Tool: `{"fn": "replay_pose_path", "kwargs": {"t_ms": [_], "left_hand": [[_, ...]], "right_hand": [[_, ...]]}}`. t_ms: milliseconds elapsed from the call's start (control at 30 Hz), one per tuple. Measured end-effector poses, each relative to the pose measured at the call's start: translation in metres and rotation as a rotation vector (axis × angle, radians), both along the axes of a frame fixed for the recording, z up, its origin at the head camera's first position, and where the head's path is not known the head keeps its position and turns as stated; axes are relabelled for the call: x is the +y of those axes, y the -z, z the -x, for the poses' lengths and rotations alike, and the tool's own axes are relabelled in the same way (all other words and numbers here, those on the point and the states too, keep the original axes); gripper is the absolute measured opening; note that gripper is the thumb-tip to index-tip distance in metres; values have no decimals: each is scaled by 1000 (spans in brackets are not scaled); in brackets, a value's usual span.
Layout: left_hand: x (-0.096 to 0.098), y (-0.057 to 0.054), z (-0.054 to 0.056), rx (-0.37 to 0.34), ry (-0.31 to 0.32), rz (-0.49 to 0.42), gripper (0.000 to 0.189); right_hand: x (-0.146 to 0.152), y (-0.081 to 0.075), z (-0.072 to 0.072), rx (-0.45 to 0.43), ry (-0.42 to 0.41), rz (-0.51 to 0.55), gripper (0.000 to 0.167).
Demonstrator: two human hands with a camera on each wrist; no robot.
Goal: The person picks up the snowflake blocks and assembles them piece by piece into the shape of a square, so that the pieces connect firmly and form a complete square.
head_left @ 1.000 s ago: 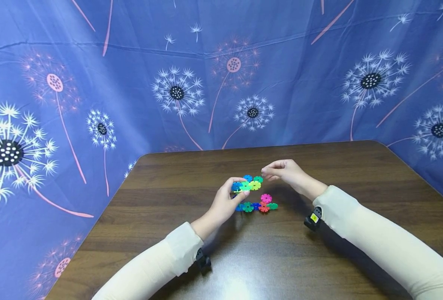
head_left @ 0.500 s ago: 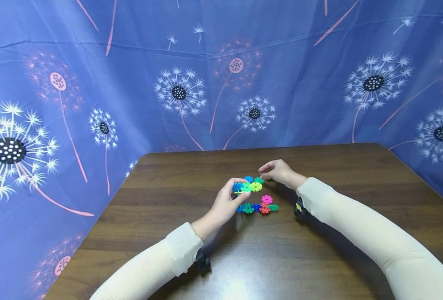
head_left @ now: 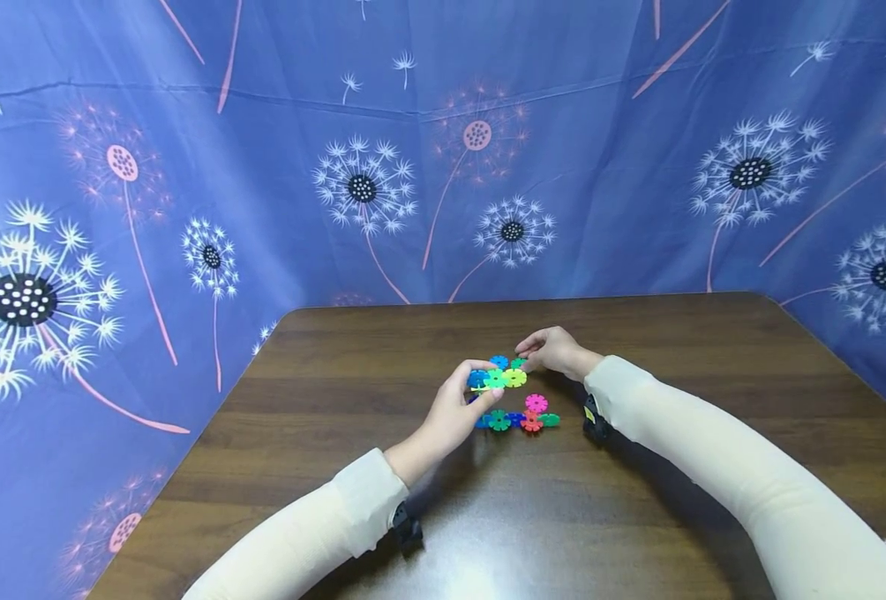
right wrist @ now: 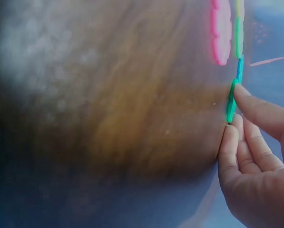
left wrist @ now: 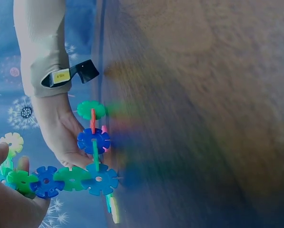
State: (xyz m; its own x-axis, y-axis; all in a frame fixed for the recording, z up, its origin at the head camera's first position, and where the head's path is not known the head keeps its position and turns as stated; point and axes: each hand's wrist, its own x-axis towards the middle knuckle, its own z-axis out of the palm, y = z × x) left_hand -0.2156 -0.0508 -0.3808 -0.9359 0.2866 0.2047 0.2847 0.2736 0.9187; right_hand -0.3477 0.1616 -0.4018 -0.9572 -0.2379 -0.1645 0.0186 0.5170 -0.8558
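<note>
A structure of notched plastic snowflake discs in several colours stands on the brown table [head_left: 322,467]. My left hand [head_left: 446,412] grips its upper part, thumb and fingers around the light green disc [head_left: 495,379] and the blue one beside it. At the far right end of that upper part, my right hand [head_left: 555,352] pinches a green disc [right wrist: 231,102]. It joins a blue disc [right wrist: 239,69] in the right wrist view. Lower down are a pink disc [head_left: 536,403] and a red disc [head_left: 532,421]. Left-hand fingers hide part of the structure in the head view.
A blue cloth with dandelion prints [head_left: 262,167] hangs behind and beside the table. Each wrist wears a small black camera, such as the right one [head_left: 596,421]. Bare wood surrounds the structure.
My right hand has moved left and slightly in, from just beside the structure onto the green disc at its end. My left hand keeps its grip in nearly the same place.
</note>
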Motion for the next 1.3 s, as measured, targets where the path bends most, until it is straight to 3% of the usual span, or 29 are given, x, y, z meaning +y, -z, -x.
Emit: {"fn": "replay_pose_path", "kwargs": {"t_ms": [300,533,733,1067,1300], "left_hand": [[0,0,2,-10,6,-7,33],[-1,0,3,-2,-1,0,32],[0,2,3,16,-6,32,33],[1,4,5,33,-10,30,34],[1,3,4,40,-17,-13,31]], "right_hand": [[-1,-3,-3,-4,40,-64,28],[12,-5,-13,-137,27,118,31],[23,-19,-28,-222,-41,208,37],[27,-49,-53,-253,-168,272,41],[30,-62,-65,-271,-203,305,38]]}}
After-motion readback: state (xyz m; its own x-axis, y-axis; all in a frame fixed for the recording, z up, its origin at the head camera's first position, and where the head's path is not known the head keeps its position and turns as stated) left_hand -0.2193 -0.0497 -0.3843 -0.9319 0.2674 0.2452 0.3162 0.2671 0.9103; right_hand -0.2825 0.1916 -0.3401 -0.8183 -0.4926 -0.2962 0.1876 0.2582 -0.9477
